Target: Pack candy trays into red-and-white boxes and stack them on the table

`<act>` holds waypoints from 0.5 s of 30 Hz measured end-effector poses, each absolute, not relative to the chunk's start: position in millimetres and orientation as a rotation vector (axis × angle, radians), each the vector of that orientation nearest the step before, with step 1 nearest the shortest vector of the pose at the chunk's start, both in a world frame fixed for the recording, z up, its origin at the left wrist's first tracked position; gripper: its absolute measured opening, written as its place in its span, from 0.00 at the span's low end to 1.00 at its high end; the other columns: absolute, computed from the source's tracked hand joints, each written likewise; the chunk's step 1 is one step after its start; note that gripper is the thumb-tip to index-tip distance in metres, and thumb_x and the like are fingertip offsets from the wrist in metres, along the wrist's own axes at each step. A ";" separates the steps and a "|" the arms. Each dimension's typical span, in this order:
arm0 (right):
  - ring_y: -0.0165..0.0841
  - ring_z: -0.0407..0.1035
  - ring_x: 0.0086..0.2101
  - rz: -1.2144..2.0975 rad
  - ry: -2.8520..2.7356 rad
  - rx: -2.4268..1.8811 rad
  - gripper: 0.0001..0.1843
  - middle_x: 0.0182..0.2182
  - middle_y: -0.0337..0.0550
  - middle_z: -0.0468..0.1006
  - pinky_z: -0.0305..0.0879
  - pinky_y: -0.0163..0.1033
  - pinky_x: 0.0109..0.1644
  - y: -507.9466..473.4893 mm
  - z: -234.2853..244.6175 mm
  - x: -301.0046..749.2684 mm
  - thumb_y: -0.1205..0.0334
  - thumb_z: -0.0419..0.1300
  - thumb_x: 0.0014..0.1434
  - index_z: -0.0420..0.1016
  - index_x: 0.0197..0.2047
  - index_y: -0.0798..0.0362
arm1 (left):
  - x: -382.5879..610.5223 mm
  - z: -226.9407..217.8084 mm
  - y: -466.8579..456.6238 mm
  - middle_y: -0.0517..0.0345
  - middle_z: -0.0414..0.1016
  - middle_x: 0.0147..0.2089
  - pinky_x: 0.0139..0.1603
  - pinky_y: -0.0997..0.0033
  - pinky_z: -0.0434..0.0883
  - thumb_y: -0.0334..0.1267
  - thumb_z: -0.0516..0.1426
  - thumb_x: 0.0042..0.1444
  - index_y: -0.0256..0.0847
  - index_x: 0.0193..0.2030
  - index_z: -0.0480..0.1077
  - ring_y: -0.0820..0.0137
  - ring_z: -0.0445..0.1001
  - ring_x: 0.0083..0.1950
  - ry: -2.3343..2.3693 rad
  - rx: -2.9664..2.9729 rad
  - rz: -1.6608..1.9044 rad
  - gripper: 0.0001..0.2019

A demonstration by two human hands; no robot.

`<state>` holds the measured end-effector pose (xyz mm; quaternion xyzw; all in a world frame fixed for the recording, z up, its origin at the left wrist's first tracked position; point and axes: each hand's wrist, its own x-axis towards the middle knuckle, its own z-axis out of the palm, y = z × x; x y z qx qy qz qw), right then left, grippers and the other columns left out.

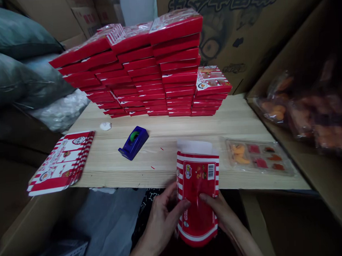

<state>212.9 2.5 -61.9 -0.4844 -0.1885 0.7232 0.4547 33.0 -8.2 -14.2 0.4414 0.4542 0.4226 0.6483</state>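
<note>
A red and white striped cardboard box (pixel 198 176) is held between both hands at the table's front edge, its printed back with a barcode facing up. Its far end shows a pale raised flap. My left hand (pixel 167 215) grips the box's left side, thumb lying on the red panel. From the right, my right hand (pixel 220 209) clasps it with the thumb on top and the other fingers hidden beneath. To the right of the box lies a clear plastic tray (pixel 257 156) holding small orange and red food-shaped pieces.
Tall stacks of red boxes (pixel 145 68) stand along the back. A blue tape dispenser (pixel 134 142) with green core sits left of centre. Flat unfolded cartons (pixel 63 159) are piled at the left edge. A large carton on the right holds bagged pieces (pixel 303 114). Sacks (pixel 19 32) rise at left.
</note>
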 end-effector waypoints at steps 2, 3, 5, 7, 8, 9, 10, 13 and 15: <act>0.53 0.82 0.47 1.770 -0.491 -1.192 0.34 0.44 0.49 0.88 0.75 0.56 0.55 2.3 -65.7 213.7 0.50 0.83 0.36 0.82 0.46 0.48 | 33.3 -13.3 -11.3 0.50 0.82 0.56 0.54 0.62 0.76 0.43 0.60 0.67 0.46 0.64 0.74 0.59 0.81 0.52 1.008 1.038 0.880 0.20; 0.52 0.82 0.47 1.764 -0.501 -1.204 0.34 0.44 0.48 0.88 0.75 0.56 0.55 2.4 -66.7 214.0 0.50 0.83 0.36 0.82 0.47 0.48 | 33.1 -14.9 -12.5 0.50 0.83 0.54 0.51 0.64 0.76 0.44 0.59 0.68 0.46 0.63 0.75 0.59 0.81 0.49 1.019 1.045 0.849 0.19; 0.50 0.81 0.47 1.781 -0.540 -1.227 0.31 0.44 0.47 0.88 0.74 0.55 0.56 3.4 -67.1 216.1 0.52 0.82 0.39 0.82 0.48 0.48 | 31.2 -21.4 -13.1 0.50 0.84 0.50 0.46 0.66 0.77 0.46 0.58 0.68 0.44 0.61 0.77 0.61 0.82 0.44 1.069 1.022 0.834 0.18; 0.48 0.81 0.47 1.839 -0.604 -1.193 0.29 0.44 0.46 0.88 0.74 0.54 0.56 6.3 -66.2 222.5 0.54 0.81 0.42 0.83 0.48 0.47 | 27.1 -29.3 -10.4 0.50 0.85 0.47 0.43 0.67 0.77 0.47 0.59 0.67 0.43 0.59 0.78 0.61 0.82 0.41 1.105 0.955 0.860 0.18; 0.47 0.81 0.48 1.866 -0.635 -1.145 0.29 0.45 0.45 0.88 0.74 0.54 0.57 8.8 -65.7 227.3 0.54 0.81 0.44 0.83 0.50 0.45 | 24.3 -32.5 -8.2 0.50 0.85 0.46 0.42 0.67 0.77 0.48 0.60 0.67 0.43 0.59 0.78 0.62 0.82 0.40 1.112 0.914 0.869 0.19; 0.47 0.80 0.49 1.886 -0.667 -1.081 0.30 0.47 0.45 0.87 0.73 0.54 0.58 11.7 -65.2 232.7 0.55 0.80 0.45 0.82 0.52 0.44 | 21.1 -34.7 -5.8 0.50 0.85 0.45 0.41 0.67 0.77 0.49 0.60 0.66 0.42 0.58 0.78 0.62 0.82 0.39 1.113 0.879 0.872 0.19; 0.46 0.79 0.51 1.897 -0.700 -1.011 0.31 0.49 0.44 0.86 0.71 0.54 0.60 15.1 -64.9 238.3 0.55 0.79 0.47 0.81 0.55 0.42 | 17.6 -35.9 -3.6 0.50 0.85 0.45 0.40 0.67 0.77 0.49 0.61 0.66 0.42 0.57 0.78 0.62 0.82 0.38 1.109 0.849 0.869 0.19; 0.45 0.75 0.57 1.908 -0.804 -0.856 0.34 0.56 0.43 0.83 0.66 0.54 0.65 25.1 -64.6 249.2 0.56 0.79 0.48 0.79 0.58 0.39 | 7.0 -36.3 -0.3 0.50 0.85 0.46 0.44 0.65 0.78 0.49 0.62 0.65 0.43 0.57 0.79 0.62 0.83 0.40 1.064 0.801 0.855 0.18; 0.45 0.74 0.58 1.928 -0.832 -0.809 0.33 0.57 0.44 0.82 0.66 0.55 0.66 28.6 -65.6 248.5 0.56 0.79 0.49 0.79 0.59 0.39 | 0.7 -37.4 -0.5 0.50 0.85 0.48 0.48 0.63 0.79 0.48 0.62 0.65 0.44 0.57 0.79 0.61 0.84 0.43 1.018 0.780 0.842 0.17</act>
